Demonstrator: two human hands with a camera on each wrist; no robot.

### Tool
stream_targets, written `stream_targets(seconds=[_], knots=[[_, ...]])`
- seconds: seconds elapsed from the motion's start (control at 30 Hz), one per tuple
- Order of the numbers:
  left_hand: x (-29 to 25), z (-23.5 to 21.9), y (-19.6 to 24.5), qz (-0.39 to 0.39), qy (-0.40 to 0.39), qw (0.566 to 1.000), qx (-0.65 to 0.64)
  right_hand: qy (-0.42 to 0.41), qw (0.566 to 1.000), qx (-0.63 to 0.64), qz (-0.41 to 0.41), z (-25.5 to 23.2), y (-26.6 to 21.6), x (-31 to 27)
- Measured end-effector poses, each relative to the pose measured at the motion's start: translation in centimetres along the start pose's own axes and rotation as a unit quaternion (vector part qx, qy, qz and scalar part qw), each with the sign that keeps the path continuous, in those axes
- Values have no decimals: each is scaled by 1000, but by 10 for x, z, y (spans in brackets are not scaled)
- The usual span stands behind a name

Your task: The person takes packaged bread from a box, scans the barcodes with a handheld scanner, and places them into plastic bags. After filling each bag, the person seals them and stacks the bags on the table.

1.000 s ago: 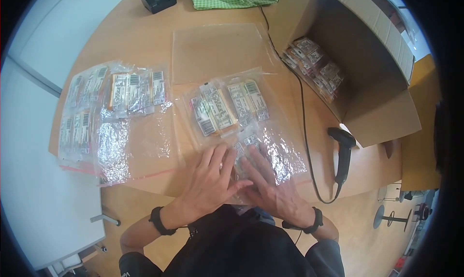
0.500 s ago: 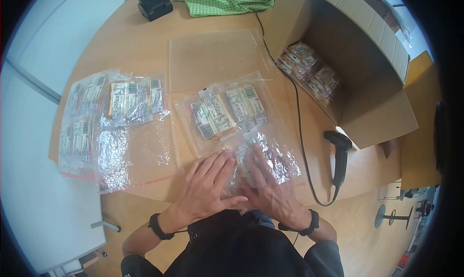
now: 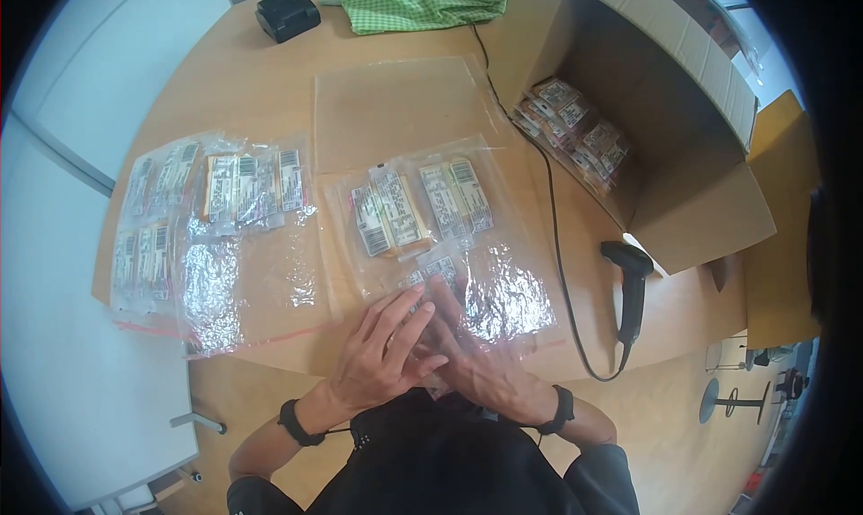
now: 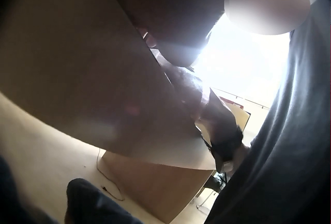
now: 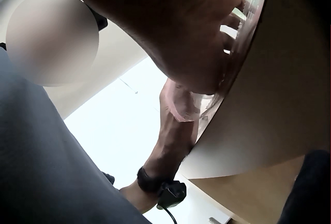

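Observation:
A large clear plastic bag (image 3: 517, 245) lies at the table's front edge. Inside it are several small clear packets with white barcode labels; two labelled packets (image 3: 391, 211) sit in its upper half. Lower down, another small packet (image 3: 439, 269) is partly covered by the fingers. My right hand (image 3: 485, 371) reaches into the bag through its near end, seen hazily through the film, its extended fingers at this packet. On the outside rests my left hand (image 3: 378, 358), fingers fairly straight, fingertips at the same packet. Both hands are close together, and the right thumb is hidden.
At left lie filled clear bags (image 3: 256, 268) with red strips. A flat clear bag (image 3: 395, 102) lies behind. To the right are a black barcode scanner (image 3: 629, 290) with its cable and an open cardboard box (image 3: 701, 200) holding packets. Green checked cloth (image 3: 422, 3) and a black device (image 3: 288, 13) stand behind.
My right hand has shifted left inside the bag, and the lower packet has slid left with it. My left hand stays on the bag, its fingers now closer to the right ones.

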State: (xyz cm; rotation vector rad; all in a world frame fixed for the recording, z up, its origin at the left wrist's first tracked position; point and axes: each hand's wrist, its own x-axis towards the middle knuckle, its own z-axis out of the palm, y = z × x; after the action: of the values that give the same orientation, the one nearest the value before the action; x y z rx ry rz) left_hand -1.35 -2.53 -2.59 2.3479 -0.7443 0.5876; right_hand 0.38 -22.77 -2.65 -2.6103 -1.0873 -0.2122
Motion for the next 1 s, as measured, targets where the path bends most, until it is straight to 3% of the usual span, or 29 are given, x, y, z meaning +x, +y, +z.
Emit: stream_targets(seconds=[0.23, 0.3, 0.33, 0.4, 0.5, 0.53, 0.6, 0.63, 0.67, 0.73, 0.83, 0.9, 1.0], knots=[[1, 1, -1, -20, 3, 1000, 10, -26, 997, 70, 16, -36, 4, 2], [4, -1, -2, -12, 2, 999, 44, -308, 934, 156, 98, -53, 4, 6], [4, -1, -2, -13, 3, 999, 45, -308, 934, 155, 96, -49, 8, 2], [5, 0, -1, -16, 3, 999, 28, -152, 974, 169, 13, -37, 16, -8], [5, 0, 1, -6, -4, 999, 33, -100, 986, 135, -12, -36, 14, -9], [4, 0, 1, -5, -6, 999, 33, -99, 986, 136, -10, -38, 12, -8], [4, 0, 0, -11, 0, 1000, 27, -247, 955, 146, 77, -44, 10, -3], [4, 0, 0, -9, 1, 1000, 28, -244, 956, 145, 77, -40, 12, -3], [3, 0, -1, -9, 4, 1000, 25, -134, 986, 94, 21, -33, 15, -3], [2, 0, -2, -9, 9, 1000, 24, -21, 998, 40, -38, -31, 16, -2], [3, 0, -1, 10, 4, 1000, 18, -105, 992, 70, 33, -30, 16, -1], [6, -5, 8, -12, -14, 1000, -16, 8, 997, 66, -38, -18, 21, -3], [23, -25, 23, 8, -24, 999, -41, -40, 997, 62, -25, -25, 19, -2]])
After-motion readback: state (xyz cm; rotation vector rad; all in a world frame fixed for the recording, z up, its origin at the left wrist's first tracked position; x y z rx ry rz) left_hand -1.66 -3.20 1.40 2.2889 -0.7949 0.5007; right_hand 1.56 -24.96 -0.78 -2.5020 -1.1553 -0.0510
